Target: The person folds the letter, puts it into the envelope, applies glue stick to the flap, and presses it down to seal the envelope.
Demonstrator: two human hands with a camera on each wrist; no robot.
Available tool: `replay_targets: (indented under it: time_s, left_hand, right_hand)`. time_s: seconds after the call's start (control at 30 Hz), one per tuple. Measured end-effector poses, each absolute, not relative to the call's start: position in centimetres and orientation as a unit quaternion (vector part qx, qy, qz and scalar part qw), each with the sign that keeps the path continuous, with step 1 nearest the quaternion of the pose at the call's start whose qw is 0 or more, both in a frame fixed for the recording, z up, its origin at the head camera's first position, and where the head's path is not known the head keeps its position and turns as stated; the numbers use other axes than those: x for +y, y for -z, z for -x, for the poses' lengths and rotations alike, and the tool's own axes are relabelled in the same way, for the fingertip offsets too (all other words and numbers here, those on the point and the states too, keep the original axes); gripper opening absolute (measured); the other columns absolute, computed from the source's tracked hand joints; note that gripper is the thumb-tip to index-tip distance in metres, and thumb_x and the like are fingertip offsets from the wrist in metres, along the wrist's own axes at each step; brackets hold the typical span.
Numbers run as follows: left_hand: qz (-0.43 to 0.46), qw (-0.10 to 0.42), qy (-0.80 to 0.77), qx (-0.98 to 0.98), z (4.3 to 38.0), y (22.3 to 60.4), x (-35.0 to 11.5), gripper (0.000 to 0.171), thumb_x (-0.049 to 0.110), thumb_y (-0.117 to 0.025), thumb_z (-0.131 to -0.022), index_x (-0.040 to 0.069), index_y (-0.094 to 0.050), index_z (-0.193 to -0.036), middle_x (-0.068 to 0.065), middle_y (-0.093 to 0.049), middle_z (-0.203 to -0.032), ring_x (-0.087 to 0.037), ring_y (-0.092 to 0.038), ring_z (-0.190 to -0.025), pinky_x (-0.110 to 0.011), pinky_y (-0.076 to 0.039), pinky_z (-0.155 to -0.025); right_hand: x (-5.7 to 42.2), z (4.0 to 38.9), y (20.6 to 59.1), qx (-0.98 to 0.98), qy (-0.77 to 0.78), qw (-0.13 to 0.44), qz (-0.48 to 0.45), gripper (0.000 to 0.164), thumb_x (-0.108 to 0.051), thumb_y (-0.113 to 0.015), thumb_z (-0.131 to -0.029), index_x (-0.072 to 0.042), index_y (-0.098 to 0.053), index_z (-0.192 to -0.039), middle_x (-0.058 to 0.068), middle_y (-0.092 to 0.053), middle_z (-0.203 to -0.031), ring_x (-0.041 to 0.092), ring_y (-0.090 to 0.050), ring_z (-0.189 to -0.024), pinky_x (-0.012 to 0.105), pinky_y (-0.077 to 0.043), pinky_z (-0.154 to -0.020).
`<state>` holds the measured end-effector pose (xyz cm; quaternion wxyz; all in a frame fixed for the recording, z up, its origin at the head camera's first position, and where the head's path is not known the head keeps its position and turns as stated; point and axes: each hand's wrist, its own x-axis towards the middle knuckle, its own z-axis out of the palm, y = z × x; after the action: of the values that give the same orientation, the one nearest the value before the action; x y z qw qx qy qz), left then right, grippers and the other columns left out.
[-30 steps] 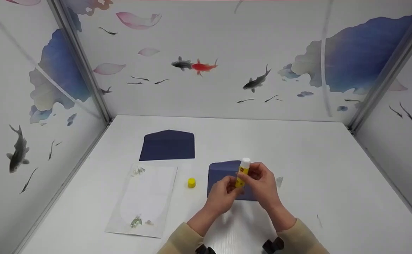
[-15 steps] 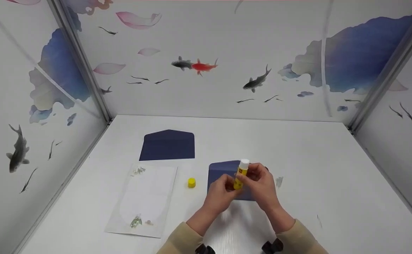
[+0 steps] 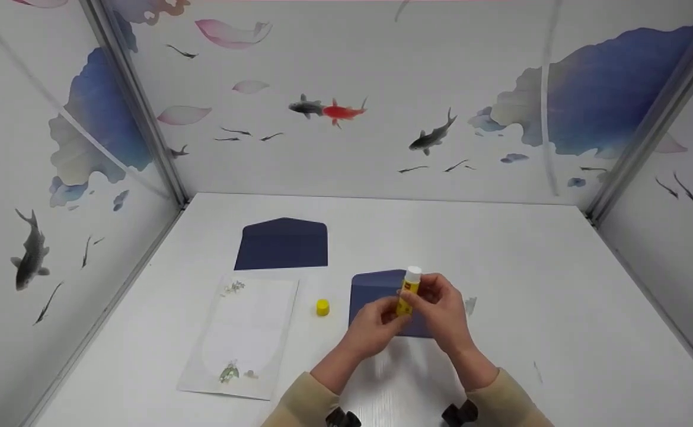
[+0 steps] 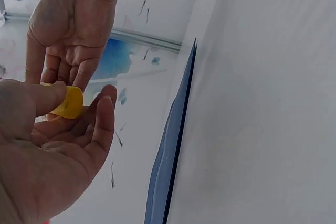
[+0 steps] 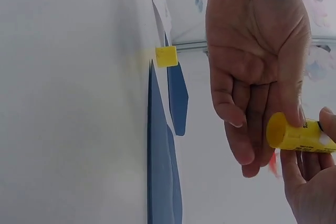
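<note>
A yellow glue stick point(image 3: 408, 292) stands nearly upright between both hands, white end up, above a blue envelope point(image 3: 376, 290) lying on the table. My right hand point(image 3: 448, 311) grips its barrel, thumb across the front. Lower down, my left hand point(image 3: 373, 329) pinches the base between thumb and fingers. In the right wrist view the hollow bottom of the glue stick point(image 5: 296, 134) shows beside the left thumb, while the other left fingers extend past it. The left wrist view shows the yellow base point(image 4: 72, 103) under the left thumb. A yellow cap point(image 3: 322, 307) stands left of the envelope.
A second, darker blue envelope point(image 3: 282, 244) lies farther back to the left. In front of it is a white sheet point(image 3: 248, 332) with printed flowers. Panels painted with fish point(image 3: 343, 111) enclose the white table point(image 3: 530, 267) at the back and sides.
The hands and glue stick dipped slightly left half a second ago and are now back near their earlier place. Cap, envelopes and sheet stay put.
</note>
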<state>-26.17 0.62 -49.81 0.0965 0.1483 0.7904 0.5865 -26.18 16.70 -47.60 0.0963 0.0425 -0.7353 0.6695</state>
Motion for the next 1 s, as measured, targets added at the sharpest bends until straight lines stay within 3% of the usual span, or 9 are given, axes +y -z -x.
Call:
replay_targets:
  time_s: [0.2, 0.43, 0.53, 0.63, 0.8, 1.0]
  left_hand:
    - [-0.118, 0.042, -0.551, 0.825, 25.86, 49.89, 0.95, 0.023, 0.023, -0.074, -0.096, 0.011, -0.063, -0.113, -0.004, -0.072, -0.11, -0.011, -0.064, -0.094, -0.03, -0.061, -0.09]
    - [-0.169, 0.114, -0.585, 0.785, 25.9, 49.41, 0.68, 0.03, 0.018, -0.058, -0.106, 0.005, -0.06, -0.133, -0.009, -0.072, -0.12, -0.017, -0.071, -0.104, -0.035, -0.06, -0.097]
    - [-0.173, 0.111, -0.584, 0.785, 25.88, 49.45, 0.76, 0.038, 0.02, -0.059, -0.106, 0.007, -0.057, -0.141, -0.01, -0.07, -0.129, -0.019, -0.07, -0.113, -0.036, -0.058, -0.101]
    - [-0.151, 0.078, -0.564, 0.808, 25.84, 49.62, 0.92, 0.037, 0.025, -0.068, -0.101, 0.01, -0.058, -0.133, -0.008, -0.07, -0.127, -0.017, -0.069, -0.111, -0.035, -0.059, -0.099]
    - [-0.124, 0.025, -0.549, 0.826, 25.76, 49.63, 0.98, 0.025, 0.024, -0.076, -0.094, 0.012, -0.06, -0.109, -0.005, -0.072, -0.107, -0.01, -0.065, -0.092, -0.028, -0.061, -0.088]
    - [-0.164, 0.06, -0.56, 0.81, 25.65, 49.36, 0.77, 0.022, 0.019, -0.066, -0.101, 0.007, -0.065, -0.12, -0.008, -0.074, -0.113, -0.013, -0.07, -0.097, -0.031, -0.061, -0.092]
  right_hand:
    - [16.38, 26.02, 47.7, -0.738, -0.667, 0.096, -0.036, 0.029, -0.007, -0.078, -0.09, 0.001, -0.063, -0.113, 0.015, -0.068, -0.111, 0.017, -0.068, -0.097, 0.018, -0.057, -0.088]
    - [16.54, 26.02, 47.64, -0.739, -0.666, 0.093, -0.045, 0.027, -0.006, -0.077, -0.092, 0.001, -0.063, -0.114, 0.016, -0.069, -0.111, 0.015, -0.069, -0.097, 0.017, -0.057, -0.089]
    - [16.56, 26.03, 47.61, -0.735, -0.669, 0.1, -0.048, 0.027, -0.005, -0.076, -0.092, 0.002, -0.063, -0.114, 0.016, -0.069, -0.111, 0.015, -0.069, -0.097, 0.018, -0.057, -0.089]
    - [16.52, 26.0, 47.59, -0.734, -0.67, 0.102, -0.047, 0.027, -0.004, -0.076, -0.092, 0.002, -0.063, -0.114, 0.016, -0.068, -0.111, 0.015, -0.069, -0.097, 0.018, -0.057, -0.089]
    - [16.42, 25.97, 47.58, -0.734, -0.67, 0.1, -0.045, 0.027, -0.005, -0.077, -0.091, 0.003, -0.062, -0.113, 0.015, -0.067, -0.11, 0.015, -0.069, -0.097, 0.018, -0.057, -0.089]
    - [16.54, 25.97, 47.51, -0.733, -0.672, 0.098, -0.048, 0.027, -0.006, -0.077, -0.091, 0.002, -0.062, -0.113, 0.016, -0.067, -0.11, 0.017, -0.069, -0.097, 0.018, -0.057, -0.089]
